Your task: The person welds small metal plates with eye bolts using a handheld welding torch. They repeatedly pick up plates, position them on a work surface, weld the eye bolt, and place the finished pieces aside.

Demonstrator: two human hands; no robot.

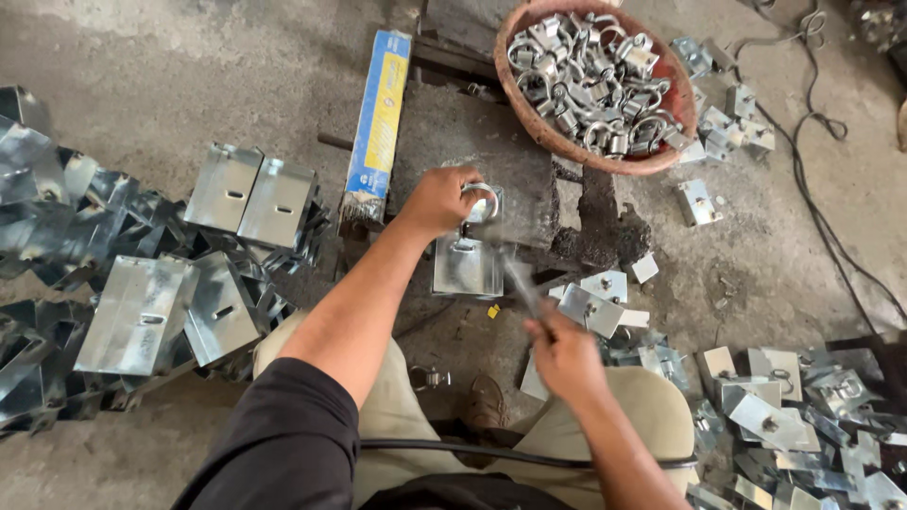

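Metal plate [465,264] lies on dusty concrete floor [170,66], hands working.

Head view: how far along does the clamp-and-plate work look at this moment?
Done: assembled plates with fittings lie piled to the right. In hand: the left hand steadies a ring clamp on a plate while the right hand swings a blurred hammer. Left: a basket full of loose clamps and stacked blank plates at left.

Left hand [436,200] extended forward, fingers curled, right hand [565,351] fisted, blurred
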